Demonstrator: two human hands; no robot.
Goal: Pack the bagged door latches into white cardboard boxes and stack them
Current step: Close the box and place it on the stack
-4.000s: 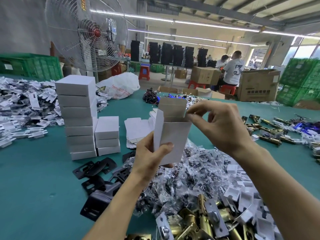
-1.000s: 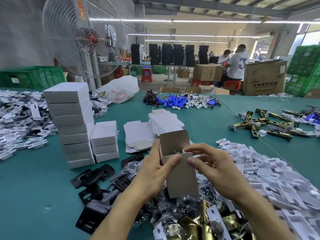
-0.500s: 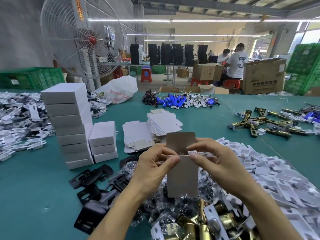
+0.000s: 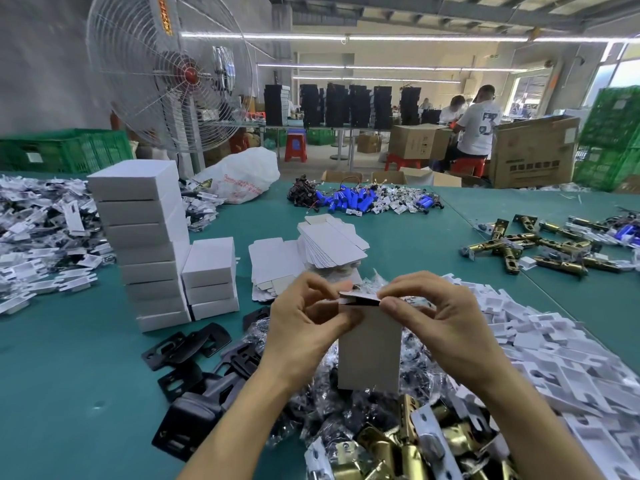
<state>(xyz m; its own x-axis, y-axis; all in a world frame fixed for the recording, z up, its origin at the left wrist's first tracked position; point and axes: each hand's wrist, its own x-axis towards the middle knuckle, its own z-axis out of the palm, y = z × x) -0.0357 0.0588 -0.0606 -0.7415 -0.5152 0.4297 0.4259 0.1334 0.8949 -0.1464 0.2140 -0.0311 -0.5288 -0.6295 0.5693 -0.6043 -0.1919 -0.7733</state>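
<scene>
Top flap point(image 4: 360, 298): upright half a second ago, now folded down onto white box point(image 4: 369, 348).
Green table point(image 4: 69, 375): under both hands.
Box stack point(image 4: 145, 244): left of hands, well apart.
Bagged latches point(image 4: 367, 410): heap beneath hands, partly hidden by white box.
Left hand point(image 4: 304, 327): grips white box side.
Right hand point(image 4: 440, 323): pinches top flap.
</scene>
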